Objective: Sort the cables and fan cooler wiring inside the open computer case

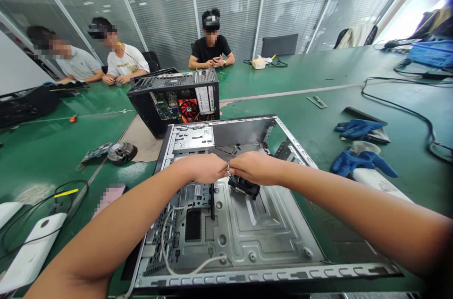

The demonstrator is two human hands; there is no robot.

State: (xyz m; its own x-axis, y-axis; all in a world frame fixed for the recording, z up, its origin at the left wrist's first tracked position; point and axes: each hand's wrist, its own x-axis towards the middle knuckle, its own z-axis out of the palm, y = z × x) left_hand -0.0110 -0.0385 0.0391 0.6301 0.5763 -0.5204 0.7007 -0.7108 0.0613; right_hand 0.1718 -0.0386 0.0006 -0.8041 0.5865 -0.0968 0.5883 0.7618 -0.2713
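Observation:
An open metal computer case lies on its side before me, its inside bare except for a few parts. Above its middle, my left hand and my right hand meet with fingertips pinched together. A small pale piece shows between them, too small to name. Just below my right hand is a black case fan, tilted; I cannot tell whether it hangs from the fingers or rests on the case. A thin dark wire runs behind the hands. A white cable loops along the case's left side.
A second black computer tower with a red fan stands behind the case. Blue gloves, a black cable and RAM sticks lie right. Left are a CPU cooler and a white power strip. Three people sit across the green table.

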